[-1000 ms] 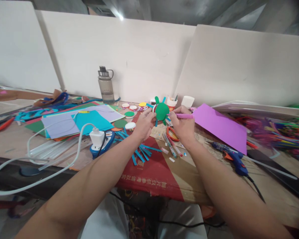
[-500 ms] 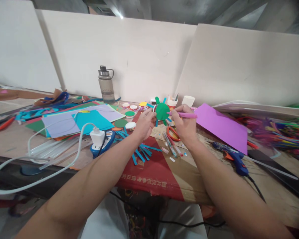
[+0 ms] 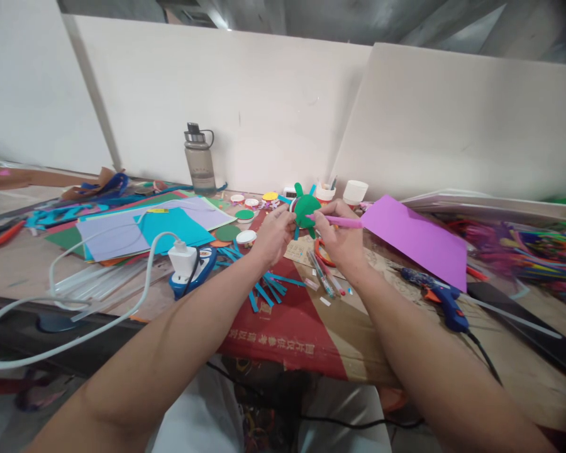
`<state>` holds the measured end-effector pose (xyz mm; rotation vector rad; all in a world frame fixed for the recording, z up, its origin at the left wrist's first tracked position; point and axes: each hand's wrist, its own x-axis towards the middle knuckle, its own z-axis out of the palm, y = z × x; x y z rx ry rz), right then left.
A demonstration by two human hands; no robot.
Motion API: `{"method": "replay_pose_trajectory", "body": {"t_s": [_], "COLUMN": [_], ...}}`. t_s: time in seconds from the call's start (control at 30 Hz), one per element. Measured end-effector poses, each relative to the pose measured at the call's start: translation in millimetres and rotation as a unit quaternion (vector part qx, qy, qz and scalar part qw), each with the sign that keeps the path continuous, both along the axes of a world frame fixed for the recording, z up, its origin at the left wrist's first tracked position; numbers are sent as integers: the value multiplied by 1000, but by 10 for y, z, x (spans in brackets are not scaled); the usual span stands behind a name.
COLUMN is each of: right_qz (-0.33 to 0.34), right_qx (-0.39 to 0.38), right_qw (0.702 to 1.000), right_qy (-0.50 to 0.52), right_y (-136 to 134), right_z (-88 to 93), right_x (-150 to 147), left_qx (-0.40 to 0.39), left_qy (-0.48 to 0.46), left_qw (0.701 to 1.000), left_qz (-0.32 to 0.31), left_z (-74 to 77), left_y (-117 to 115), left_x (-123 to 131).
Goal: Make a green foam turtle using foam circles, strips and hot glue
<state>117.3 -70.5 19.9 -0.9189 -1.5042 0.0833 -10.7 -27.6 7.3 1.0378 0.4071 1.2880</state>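
Observation:
In the middle of the head view, my left hand (image 3: 274,234) pinches the left edge of a green paper disc craft (image 3: 306,209), which has green tabs and blue strips sticking out around it. My right hand (image 3: 340,238) is closed around a pink pen (image 3: 342,221). The pen's tip lies over the green face of the craft; whether it touches cannot be made out. Beneath the hands are several pens (image 3: 321,275) and orange-handled scissors (image 3: 324,253), partly covered by my right hand. Cut blue paper strips (image 3: 270,288) spread below my left hand.
Coloured paper sheets (image 3: 179,228) and a blue power socket (image 3: 195,277) with a white plug lie left. A water bottle (image 3: 200,160) stands at the back. Purple paper (image 3: 419,242), a blue glue gun (image 3: 448,302) and pipe cleaners (image 3: 528,251) are on the right.
My right hand and the pink pen have shifted left, bringing the pen's tip further over the green craft. My left hand holds the craft in nearly the same place.

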Motion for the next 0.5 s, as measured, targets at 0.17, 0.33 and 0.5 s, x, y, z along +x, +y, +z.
{"method": "replay_pose_trajectory", "body": {"t_s": [0.17,0.33,0.5], "right_qz": [-8,-24,-26], "right_qx": [-13,-8,-2], "right_qw": [1000,1000,999], "right_qy": [-5,-15,-17], "right_y": [-8,3,5], "right_z": [-1,-10,-20], "right_x": [-11,-3,-7], "left_qx": [8,20,27], "left_qy": [5,5,16], "left_qw": [1000,1000,999], "left_qz": [-9,-17,-15], "left_z": [17,23,10], "left_y": [-29,-51,-43], "left_x": [-4,-6,-1]}}
